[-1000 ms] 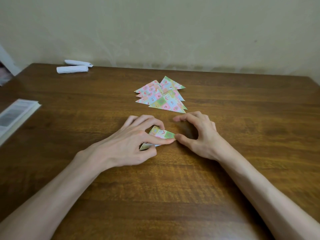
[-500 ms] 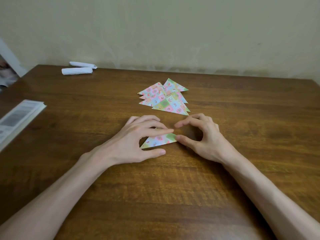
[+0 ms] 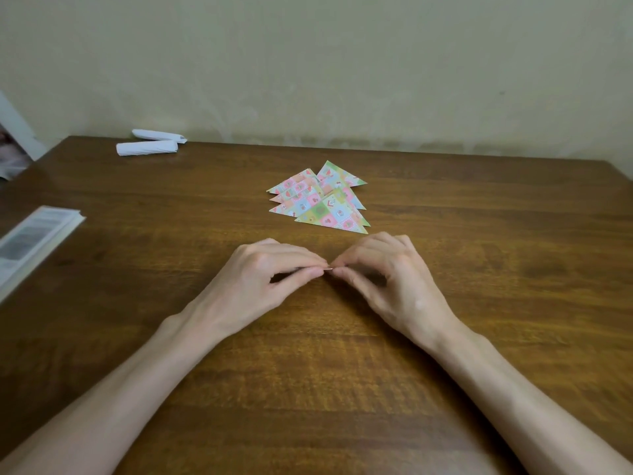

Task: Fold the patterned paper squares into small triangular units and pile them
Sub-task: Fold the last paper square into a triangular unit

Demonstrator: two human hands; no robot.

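While the pile [image 3: 320, 204] lies beyond, left hand [image 3: 260, 282] and right hand [image 3: 394, 279] pinch one paper [image 3: 328, 269] — mostly hidden.

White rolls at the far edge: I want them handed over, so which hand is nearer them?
Left. The left hand lies nearer the camera than the rolls and to their right; the right hand lies further right, past it. Both pinch one small paper.

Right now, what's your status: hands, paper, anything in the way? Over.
Left hand and right hand pinching one paper unit, mostly hidden. Pile of folded triangles just beyond, untouched. Nothing between.
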